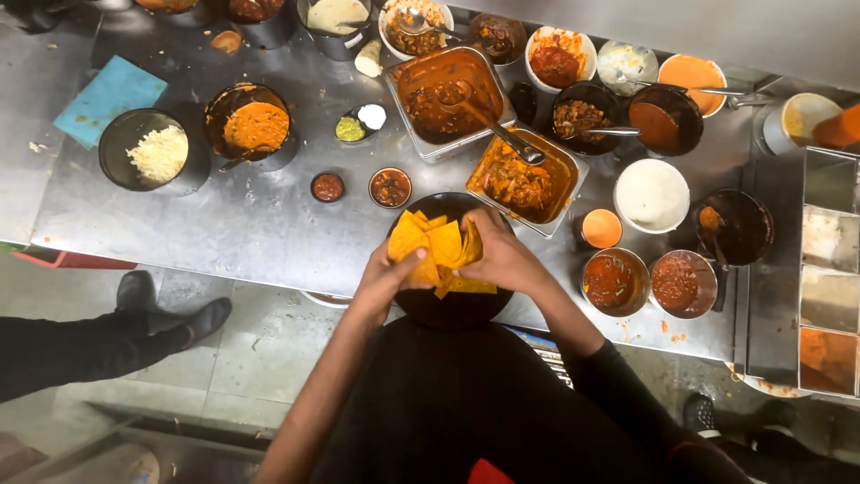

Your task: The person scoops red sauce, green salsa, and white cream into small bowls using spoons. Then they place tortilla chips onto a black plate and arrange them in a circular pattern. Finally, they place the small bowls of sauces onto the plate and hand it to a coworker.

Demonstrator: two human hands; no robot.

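Fingers (400,269) of left hand (387,276) and right hand (503,258) curled closed around yellow tortilla chips (439,251), head view; chips heaped in black bowl (452,309) at steel counter (251,224) edge; rectangular curry tray (524,179) just beyond; small sauce cups (391,187) to the left.

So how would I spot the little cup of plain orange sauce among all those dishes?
Start at the steel counter and find the black plate of yellow chips under both hands. Just right of it, beside the rectangular tray of curry, stands the small orange cup: smooth, pale orange, unlike the chunky red bowls below.
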